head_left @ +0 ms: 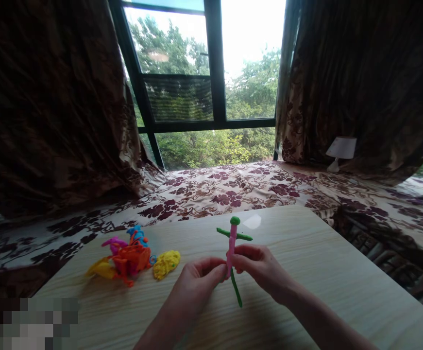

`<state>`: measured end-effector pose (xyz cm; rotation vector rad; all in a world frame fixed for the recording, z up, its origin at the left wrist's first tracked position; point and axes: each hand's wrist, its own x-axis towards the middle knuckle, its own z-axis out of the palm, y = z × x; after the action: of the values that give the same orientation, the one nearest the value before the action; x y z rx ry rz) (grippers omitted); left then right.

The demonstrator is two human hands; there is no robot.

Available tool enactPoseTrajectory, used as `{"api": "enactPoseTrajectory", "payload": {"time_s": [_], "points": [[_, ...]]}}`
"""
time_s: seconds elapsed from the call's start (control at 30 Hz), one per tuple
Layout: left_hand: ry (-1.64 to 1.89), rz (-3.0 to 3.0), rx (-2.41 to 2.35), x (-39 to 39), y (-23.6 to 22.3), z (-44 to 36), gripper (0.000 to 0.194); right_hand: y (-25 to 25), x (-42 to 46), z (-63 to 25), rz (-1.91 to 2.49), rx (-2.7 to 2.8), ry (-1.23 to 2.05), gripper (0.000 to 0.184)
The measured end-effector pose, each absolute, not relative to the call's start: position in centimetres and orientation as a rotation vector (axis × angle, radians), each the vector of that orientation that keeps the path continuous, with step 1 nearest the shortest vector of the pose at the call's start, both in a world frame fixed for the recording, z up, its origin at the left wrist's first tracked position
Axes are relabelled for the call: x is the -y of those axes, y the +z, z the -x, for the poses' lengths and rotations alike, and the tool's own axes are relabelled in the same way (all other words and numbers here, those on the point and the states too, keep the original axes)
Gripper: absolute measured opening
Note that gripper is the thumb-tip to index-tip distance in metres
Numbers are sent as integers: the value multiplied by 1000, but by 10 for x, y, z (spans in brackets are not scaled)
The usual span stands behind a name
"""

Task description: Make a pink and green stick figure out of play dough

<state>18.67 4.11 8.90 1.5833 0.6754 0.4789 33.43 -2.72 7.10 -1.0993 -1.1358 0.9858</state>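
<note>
Between my hands, above the table, stands a clay figure point(232, 243) with a pink stick body. It has a round green head, thin green arms stretched sideways and a green leg hanging down at the right. My left hand point(206, 279) pinches the lower end of the pink body between thumb and fingers. Higher up, my right hand point(260, 267) pinches the body from the right side. A second leg, if there is one, is mostly hidden by my left fingers. To the left of my hands lies a flattened yellow clay lump point(166, 264).
A heap of orange, blue, magenta and yellow clay point(131, 257) sits on the left of the wooden table point(306, 253). A small white piece point(252, 222) lies near the far edge. Behind are a floral-covered ledge point(229, 189), a white lamp point(341, 148), curtains and a window.
</note>
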Motion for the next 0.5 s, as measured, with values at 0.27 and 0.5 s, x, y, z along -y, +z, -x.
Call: {"api": "enactPoseTrajectory", "payload": {"time_s": [0.27, 0.5], "points": [[502, -1464, -702, -41, 86, -185, 26, 69, 25, -333, 1075, 1149, 961, 21], [598, -1398, -720, -45, 82, -186, 23, 71, 27, -331, 1170, 1143, 951, 16]]}}
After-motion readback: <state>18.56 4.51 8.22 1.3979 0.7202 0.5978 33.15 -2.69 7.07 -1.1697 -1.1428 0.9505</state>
